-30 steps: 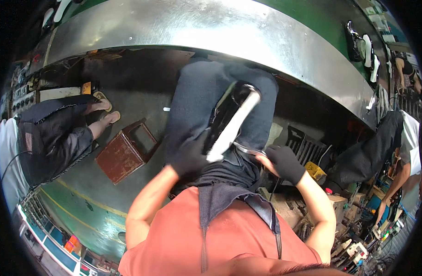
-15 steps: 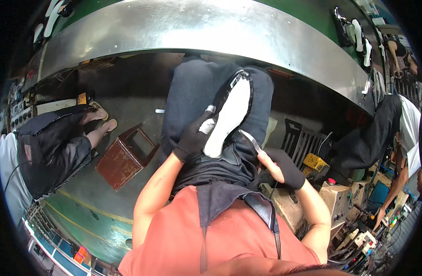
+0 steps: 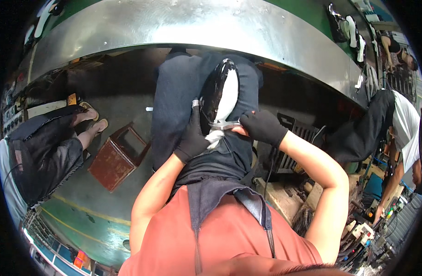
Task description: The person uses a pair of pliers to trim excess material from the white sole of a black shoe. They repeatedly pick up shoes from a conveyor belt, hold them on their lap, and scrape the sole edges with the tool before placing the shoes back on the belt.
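Note:
A glossy black shoe (image 3: 214,94) with a white sole face (image 3: 229,94) lies across my lap, toe pointing away from me. My left hand (image 3: 193,138), in a black glove with pale tape at a fingertip, grips the shoe on its left side near the heel. In my right hand (image 3: 261,129), also black-gloved with bare fingertips, is a curved metal hand tool (image 3: 225,124). Its metal end lies across the shoe near the heel, right by the left hand's fingers. The tool's exact kind does not show, and the fingers partly cover the heel.
A metal-edged bench (image 3: 192,27) with a green top runs ahead of my knees, with several shoes (image 3: 351,30) at the far right. A brown stool (image 3: 116,158) stands to the left, near a seated person (image 3: 49,152). Another person (image 3: 386,119) works among machinery at right.
My right hand has moved left and forward, bringing the tool from beside the shoe onto its heel area. The shoe has turned and shows more of its black side; my left hand's grip has shifted.

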The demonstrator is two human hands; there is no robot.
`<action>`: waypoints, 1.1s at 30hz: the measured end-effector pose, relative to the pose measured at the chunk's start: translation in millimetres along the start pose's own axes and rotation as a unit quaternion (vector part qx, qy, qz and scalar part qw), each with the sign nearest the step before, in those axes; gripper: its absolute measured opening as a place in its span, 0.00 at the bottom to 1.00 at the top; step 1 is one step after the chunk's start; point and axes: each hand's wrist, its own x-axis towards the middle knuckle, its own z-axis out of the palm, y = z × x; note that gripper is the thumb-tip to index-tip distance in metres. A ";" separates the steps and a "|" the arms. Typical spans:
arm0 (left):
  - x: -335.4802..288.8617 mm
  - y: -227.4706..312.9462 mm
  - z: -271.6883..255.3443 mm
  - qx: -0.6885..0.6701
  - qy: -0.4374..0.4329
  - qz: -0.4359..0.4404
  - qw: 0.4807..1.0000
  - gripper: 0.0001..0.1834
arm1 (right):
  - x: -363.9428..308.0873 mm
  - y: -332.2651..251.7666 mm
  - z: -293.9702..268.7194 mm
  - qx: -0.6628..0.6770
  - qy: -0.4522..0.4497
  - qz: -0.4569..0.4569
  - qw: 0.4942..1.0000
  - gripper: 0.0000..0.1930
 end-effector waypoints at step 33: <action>46.9 -2.8 11.1 -0.294 -0.041 -0.155 0.942 0.29 | -24.5 -46.8 -19.6 0.157 0.130 0.143 0.969 0.17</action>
